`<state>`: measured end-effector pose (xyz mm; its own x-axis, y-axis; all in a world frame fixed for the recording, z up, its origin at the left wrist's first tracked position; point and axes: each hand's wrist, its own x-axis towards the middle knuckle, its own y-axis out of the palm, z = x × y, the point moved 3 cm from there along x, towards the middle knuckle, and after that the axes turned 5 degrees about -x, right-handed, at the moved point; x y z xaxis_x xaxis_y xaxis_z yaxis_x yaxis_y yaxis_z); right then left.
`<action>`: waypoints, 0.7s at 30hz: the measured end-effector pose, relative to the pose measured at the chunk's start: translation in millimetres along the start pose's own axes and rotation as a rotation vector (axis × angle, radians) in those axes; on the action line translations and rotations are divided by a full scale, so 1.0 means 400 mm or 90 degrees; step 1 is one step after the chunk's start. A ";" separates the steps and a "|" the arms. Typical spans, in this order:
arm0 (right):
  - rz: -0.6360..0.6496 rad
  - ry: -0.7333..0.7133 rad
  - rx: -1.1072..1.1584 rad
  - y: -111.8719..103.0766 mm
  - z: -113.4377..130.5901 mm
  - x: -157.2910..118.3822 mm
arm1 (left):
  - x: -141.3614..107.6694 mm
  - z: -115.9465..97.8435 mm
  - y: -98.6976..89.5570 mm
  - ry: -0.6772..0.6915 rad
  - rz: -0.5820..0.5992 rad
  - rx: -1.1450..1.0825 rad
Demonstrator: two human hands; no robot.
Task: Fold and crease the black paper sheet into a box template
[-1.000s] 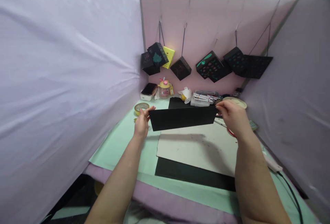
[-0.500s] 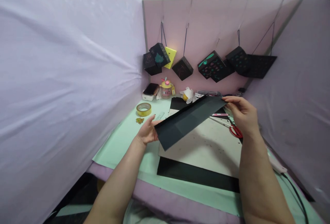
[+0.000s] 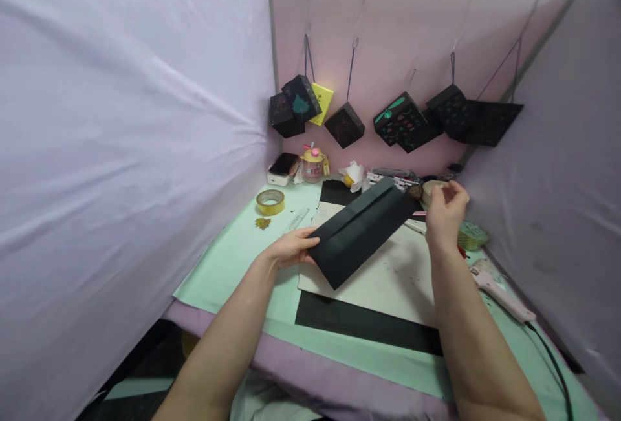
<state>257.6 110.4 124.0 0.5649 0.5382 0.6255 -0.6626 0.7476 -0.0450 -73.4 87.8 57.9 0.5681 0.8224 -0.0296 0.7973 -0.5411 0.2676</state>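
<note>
A folded black card strip [image 3: 361, 233] hangs tilted over the white board [image 3: 388, 279]. My left hand [image 3: 292, 246] grips its left end, thumb on top and fingers beneath. Raised beyond the strip's right end, my right hand [image 3: 447, 204] is apart from it, with fingers curled and the fingertips near each other; whether anything small is between them cannot be made out. Another black sheet [image 3: 363, 332] sticks out from under the board's front edge.
Yellow tape roll [image 3: 270, 203], leaf [image 3: 262, 223] and ruler [image 3: 297, 218] lie left. Glue gun [image 3: 502, 291] with its cord and a green roll [image 3: 472, 236] are right. A jar [image 3: 313, 165] and phone [image 3: 284, 164] stand behind. Black boxes [image 3: 345, 126] hang at the back.
My right hand has let go of the strip and moved slightly left. The strip has turned, showing a folded flap, and my left hand has shifted right with its thumb now over the edge.
</note>
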 end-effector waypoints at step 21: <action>0.734 -0.438 -0.341 0.223 0.022 -0.408 | 0.018 0.129 0.112 -0.033 -0.245 1.032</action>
<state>101.9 85.9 24.5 -0.5932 0.7561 0.2767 -0.2295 0.1706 -0.9582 -22.9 60.5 19.8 0.2805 0.9537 0.1088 0.2346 0.0418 -0.9712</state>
